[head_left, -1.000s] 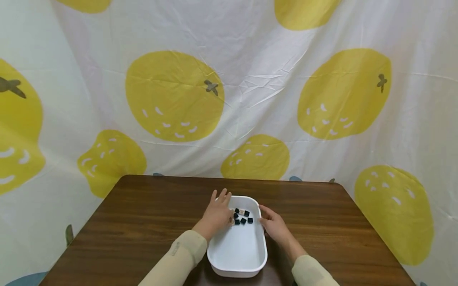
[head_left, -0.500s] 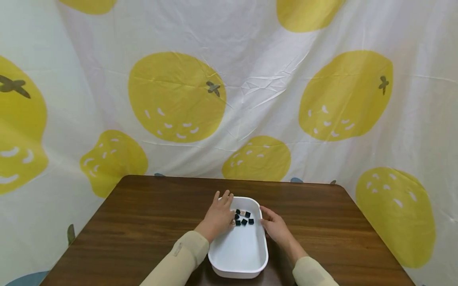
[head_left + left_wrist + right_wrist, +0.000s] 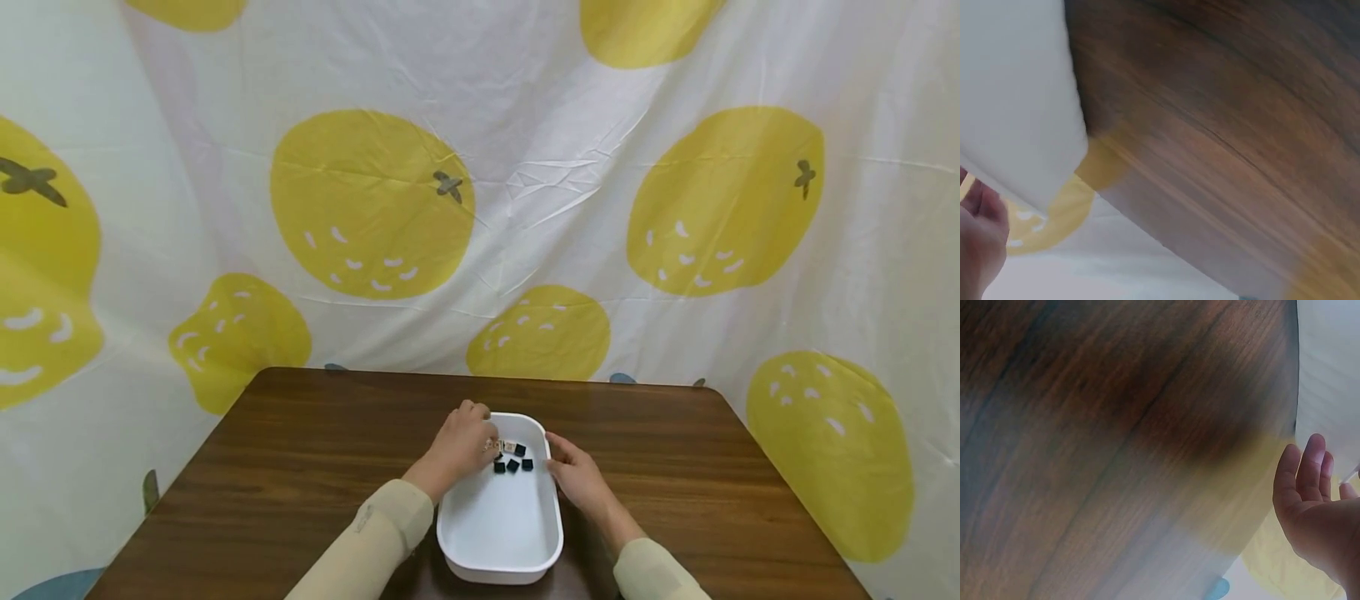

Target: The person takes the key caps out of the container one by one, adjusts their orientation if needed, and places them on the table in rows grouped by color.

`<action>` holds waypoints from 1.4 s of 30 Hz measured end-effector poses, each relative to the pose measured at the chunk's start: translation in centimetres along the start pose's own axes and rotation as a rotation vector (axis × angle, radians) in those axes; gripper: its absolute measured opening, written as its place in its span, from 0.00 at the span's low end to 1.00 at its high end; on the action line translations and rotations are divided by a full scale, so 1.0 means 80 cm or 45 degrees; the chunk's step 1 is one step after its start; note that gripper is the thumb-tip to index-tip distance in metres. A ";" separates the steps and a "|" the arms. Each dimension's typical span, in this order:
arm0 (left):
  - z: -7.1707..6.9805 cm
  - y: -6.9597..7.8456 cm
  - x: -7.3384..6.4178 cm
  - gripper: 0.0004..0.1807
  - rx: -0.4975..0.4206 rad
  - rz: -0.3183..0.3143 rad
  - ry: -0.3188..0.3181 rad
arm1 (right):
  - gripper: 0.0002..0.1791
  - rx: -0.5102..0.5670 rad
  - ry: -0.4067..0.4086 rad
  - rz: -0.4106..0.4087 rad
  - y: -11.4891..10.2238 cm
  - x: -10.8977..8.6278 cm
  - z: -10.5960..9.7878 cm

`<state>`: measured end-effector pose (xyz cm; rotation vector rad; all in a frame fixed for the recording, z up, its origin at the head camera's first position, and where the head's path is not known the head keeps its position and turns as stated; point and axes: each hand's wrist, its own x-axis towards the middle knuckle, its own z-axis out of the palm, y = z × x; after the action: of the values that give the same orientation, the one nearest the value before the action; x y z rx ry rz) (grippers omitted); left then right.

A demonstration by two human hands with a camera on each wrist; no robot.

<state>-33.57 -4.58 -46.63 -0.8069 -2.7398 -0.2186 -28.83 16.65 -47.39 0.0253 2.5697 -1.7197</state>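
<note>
A white rounded-corner tray (image 3: 501, 529) stands lengthwise before me on the table. Small square pieces lie in its far half, several black pieces (image 3: 527, 464) and a few tan pieces (image 3: 510, 447) with markings. My left hand (image 3: 456, 443) reaches over the left wall, fingers bent down at the leftmost pieces; its fingertips are partly hidden, so I cannot tell whether it pinches one. My right hand (image 3: 577, 477) holds the right wall, thumb at the rim and fingers along the outside. In the right wrist view, that hand (image 3: 1319, 506) shows fingers beside the tray wall (image 3: 1329, 375).
The dark wood-grain table (image 3: 315, 467) extends on both sides of the tray. Behind it hangs a white cloth (image 3: 525, 208) printed with large yellow fruit.
My left hand's raised fingers have bent down over the pieces. More tan faces show beside it, and fewer black ones. My right hand has stayed at the tray's side.
</note>
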 end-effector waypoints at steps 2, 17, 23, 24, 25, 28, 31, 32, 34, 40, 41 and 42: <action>-0.003 0.001 0.002 0.07 -0.195 -0.044 -0.023 | 0.27 0.003 0.005 -0.007 0.001 0.000 0.000; -0.009 0.002 0.000 0.06 -0.759 -0.300 0.002 | 0.27 0.009 0.005 0.006 0.000 -0.002 0.000; -0.007 -0.001 -0.001 0.06 -0.770 -0.309 0.033 | 0.27 -0.011 -0.002 0.038 -0.001 -0.001 0.000; -0.007 -0.002 -0.002 0.06 -0.769 -0.306 0.042 | 0.27 -0.010 -0.002 0.036 0.000 -0.001 0.000; -0.006 -0.003 -0.002 0.06 -0.768 -0.300 0.053 | 0.27 -0.009 -0.003 0.036 0.000 -0.001 0.000; -0.006 -0.004 -0.002 0.05 -0.783 -0.294 0.073 | 0.27 -0.006 0.004 0.021 0.001 0.000 0.001; -0.007 -0.004 -0.002 0.05 -0.805 -0.295 0.087 | 0.27 -0.006 0.013 0.004 0.003 0.002 0.002; -0.007 -0.004 -0.003 0.05 -0.817 -0.300 0.090 | 0.27 -0.006 0.015 0.001 0.003 0.002 0.002; -0.007 -0.004 -0.004 0.05 -0.838 -0.303 0.101 | 0.27 -0.010 0.019 -0.011 0.003 0.002 0.002; -0.006 -0.005 -0.007 0.05 -0.947 -0.340 0.119 | 0.27 -0.026 0.011 0.006 0.001 0.000 0.001; -0.006 -0.005 -0.007 0.04 -0.966 -0.356 0.120 | 0.27 -0.030 0.009 0.011 0.000 0.000 0.001; -0.006 -0.005 -0.007 0.04 -0.983 -0.371 0.123 | 0.27 -0.033 0.008 0.018 -0.001 -0.001 0.001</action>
<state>-33.23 -5.28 -46.36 -0.5141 -2.6447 -1.3868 -28.74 16.59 -47.37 0.0473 2.5895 -1.6841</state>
